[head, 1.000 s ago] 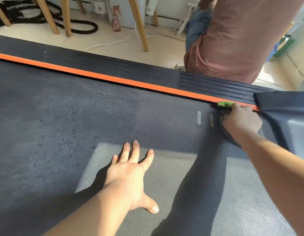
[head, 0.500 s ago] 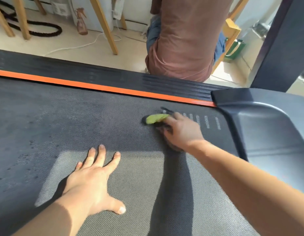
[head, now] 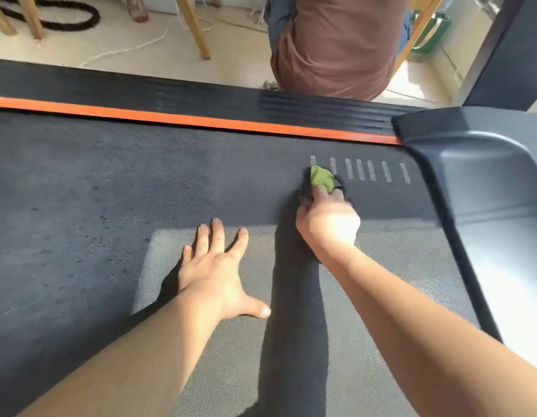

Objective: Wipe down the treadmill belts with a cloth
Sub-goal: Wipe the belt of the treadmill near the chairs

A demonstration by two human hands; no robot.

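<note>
A green cloth [head: 321,177] is gripped in the right hand [head: 329,227] and pressed on the belt [head: 141,182]. The left hand [head: 214,272] is laid flat, fingers spread.

No readable text; the treadmill belt [head: 141,182] bears only white dashes [head: 360,170].

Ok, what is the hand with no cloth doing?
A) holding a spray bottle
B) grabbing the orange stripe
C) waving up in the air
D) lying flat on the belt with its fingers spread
D: the left hand lies flat, fingers spread, on the treadmill belt, while the right hand grips the green cloth further up the belt.
</note>
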